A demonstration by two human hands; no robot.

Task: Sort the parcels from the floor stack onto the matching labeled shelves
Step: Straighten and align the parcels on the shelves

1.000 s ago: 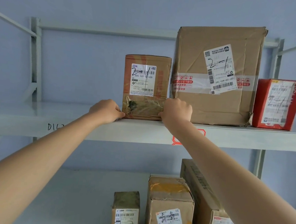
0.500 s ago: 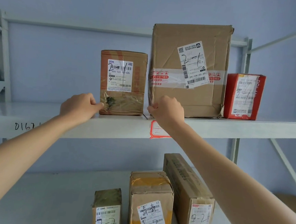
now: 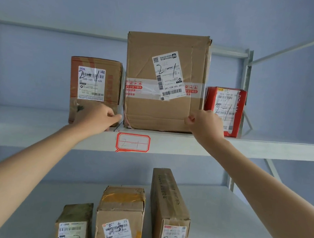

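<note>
Three parcels marked 2-1 stand on the upper shelf [image 3: 255,148], above its red-framed 2-1 label [image 3: 132,143]. They are a small brown parcel [image 3: 95,82], a large cardboard box [image 3: 163,81] and a red box [image 3: 225,104]. My left hand [image 3: 96,118] covers the small parcel's lower right corner, and its fingers reach to the large box's lower left corner. My right hand [image 3: 205,123] has its fingers curled against the large box's lower right edge, in front of the red box. Neither hand holds anything.
The lower shelf [image 3: 229,218] carries three parcels marked 2-2: a small greenish one [image 3: 74,224], a yellow-taped one [image 3: 120,215] and a long narrow box [image 3: 169,204]. Shelf uprights [image 3: 246,85] stand at the back right. A blue wall lies behind.
Both hands left the sides of the small brown parcel and moved right, and they now flank the large box's lower corners. The view has shifted right and slightly down.
</note>
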